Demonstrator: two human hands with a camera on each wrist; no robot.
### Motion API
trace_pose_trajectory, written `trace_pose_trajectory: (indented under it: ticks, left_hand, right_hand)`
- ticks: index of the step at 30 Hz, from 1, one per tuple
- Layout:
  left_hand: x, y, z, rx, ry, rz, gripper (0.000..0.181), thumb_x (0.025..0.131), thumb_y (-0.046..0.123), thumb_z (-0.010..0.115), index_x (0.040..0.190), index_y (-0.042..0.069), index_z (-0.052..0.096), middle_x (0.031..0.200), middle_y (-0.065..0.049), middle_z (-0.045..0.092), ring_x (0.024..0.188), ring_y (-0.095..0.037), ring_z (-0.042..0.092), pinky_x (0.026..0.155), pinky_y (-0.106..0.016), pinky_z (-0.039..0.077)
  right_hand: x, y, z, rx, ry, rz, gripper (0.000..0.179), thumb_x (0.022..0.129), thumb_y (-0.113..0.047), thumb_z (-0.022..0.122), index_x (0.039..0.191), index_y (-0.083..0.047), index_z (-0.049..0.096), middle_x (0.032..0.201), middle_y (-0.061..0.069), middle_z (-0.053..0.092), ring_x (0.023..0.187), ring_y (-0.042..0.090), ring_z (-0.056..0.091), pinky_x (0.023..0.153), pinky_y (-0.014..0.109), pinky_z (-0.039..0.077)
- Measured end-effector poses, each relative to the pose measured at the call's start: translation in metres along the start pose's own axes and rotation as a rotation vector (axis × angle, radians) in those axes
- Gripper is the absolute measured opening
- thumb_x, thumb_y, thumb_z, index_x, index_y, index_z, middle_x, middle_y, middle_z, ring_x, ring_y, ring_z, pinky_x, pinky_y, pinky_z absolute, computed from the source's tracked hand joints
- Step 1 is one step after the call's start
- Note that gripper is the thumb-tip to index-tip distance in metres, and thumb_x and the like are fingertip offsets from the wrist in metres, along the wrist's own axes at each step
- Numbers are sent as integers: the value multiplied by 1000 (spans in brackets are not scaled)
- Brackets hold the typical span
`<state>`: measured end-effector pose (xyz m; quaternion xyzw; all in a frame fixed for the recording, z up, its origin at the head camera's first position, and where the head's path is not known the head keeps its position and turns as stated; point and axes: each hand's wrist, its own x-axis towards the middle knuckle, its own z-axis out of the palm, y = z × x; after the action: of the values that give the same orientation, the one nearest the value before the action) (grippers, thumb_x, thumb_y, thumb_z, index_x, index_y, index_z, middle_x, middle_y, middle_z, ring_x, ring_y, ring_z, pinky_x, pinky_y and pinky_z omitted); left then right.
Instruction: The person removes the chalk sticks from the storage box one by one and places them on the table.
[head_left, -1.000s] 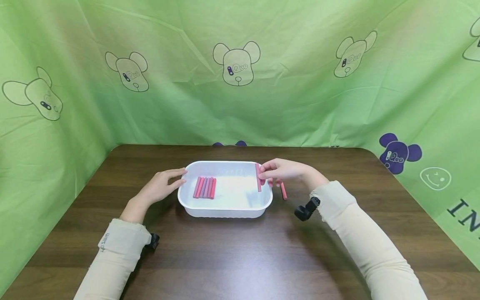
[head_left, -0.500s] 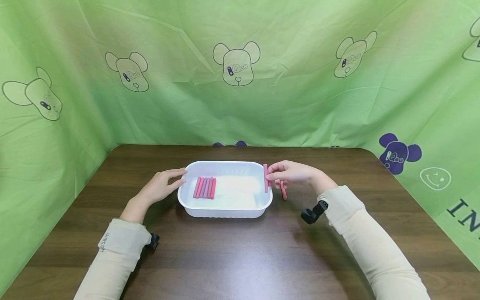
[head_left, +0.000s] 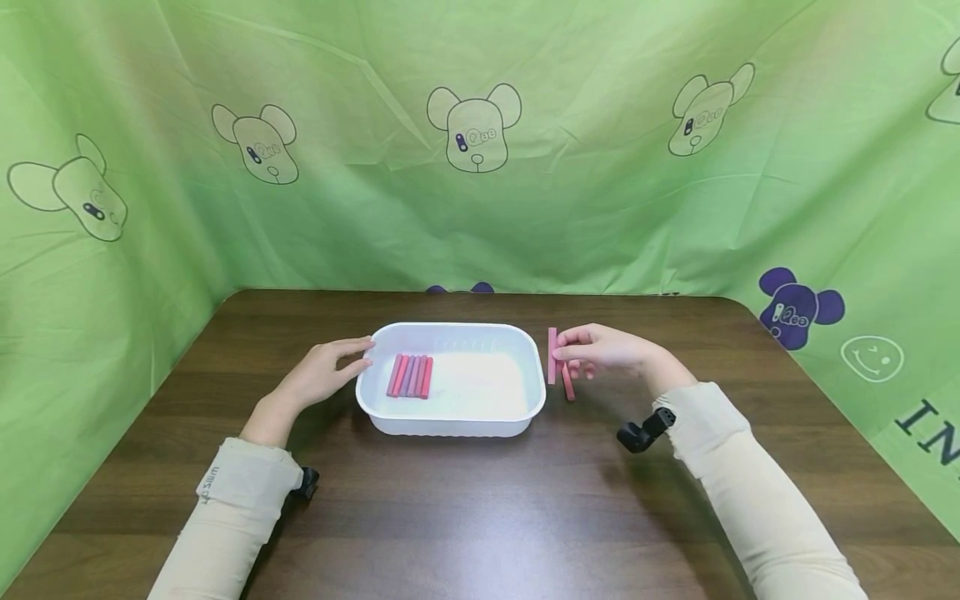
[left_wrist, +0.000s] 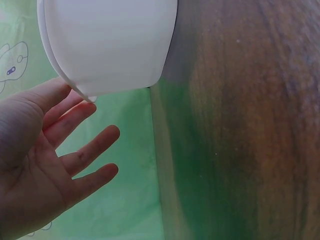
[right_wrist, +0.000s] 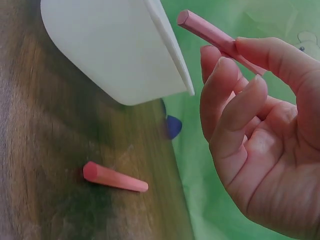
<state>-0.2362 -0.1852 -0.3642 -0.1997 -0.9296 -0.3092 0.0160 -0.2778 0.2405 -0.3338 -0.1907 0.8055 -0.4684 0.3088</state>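
Observation:
My right hand [head_left: 603, 346] pinches a pink chalk-like stick [head_left: 552, 357] between thumb and fingers, just outside the right rim of the white plastic basin [head_left: 457, 427]. In the right wrist view the held stick [right_wrist: 210, 31] shows faceted sides, clear of the basin wall. Below that hand, a red-pink stick [right_wrist: 116, 178] lies on the table. My left hand [head_left: 318, 375] touches the basin's left rim with thumb and fingertips, its other fingers spread in the left wrist view. Inside the basin, several pink and purple sticks [head_left: 410, 376] lie side by side at the left.
The brown wooden table [head_left: 480, 508] extends around the basin. A green cloth [head_left: 360, 225] with bear-head drawings hangs behind it and along both sides. A dark wrist camera [head_left: 647, 430] sits at the right cuff, another dark device [head_left: 307, 482] at the left.
My right hand has moved right, carrying the pink stick from above the basin's right end to outside its rim. My left hand and the row of sticks have stayed in place.

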Motion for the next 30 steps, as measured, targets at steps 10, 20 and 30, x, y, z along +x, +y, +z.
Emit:
trace_pose_trajectory:
  ticks: [10, 20, 30]
  left_hand:
    - [0, -1, 0, 4, 0, 2, 41, 93, 16, 57, 130, 0, 53, 137, -19, 51, 128, -37, 46, 107, -51, 37]
    - [-1, 1, 0, 0, -4, 2, 41, 93, 16, 57, 130, 0, 53, 137, -19, 50, 129, -37, 45, 107, -52, 37]
    - [-1, 1, 1, -1, -7, 0, 41, 93, 18, 56, 130, 0, 53, 137, -20, 50, 129, -38, 45, 107, -53, 36]
  right_hand:
    - [-8, 13, -8, 19, 18, 17, 14, 95, -23, 53, 94, -10, 58, 79, -3, 71, 64, 6, 54, 54, 18, 43]
    - [-15, 29, -12, 70, 28, 25, 12, 95, -23, 53, 96, -13, 59, 64, -10, 56, 62, 3, 51, 53, 16, 40]
    - [-19, 43, -16, 90, 47, 63, 14, 95, -21, 53, 97, -8, 52, 64, -10, 54, 65, 4, 53, 54, 15, 43]
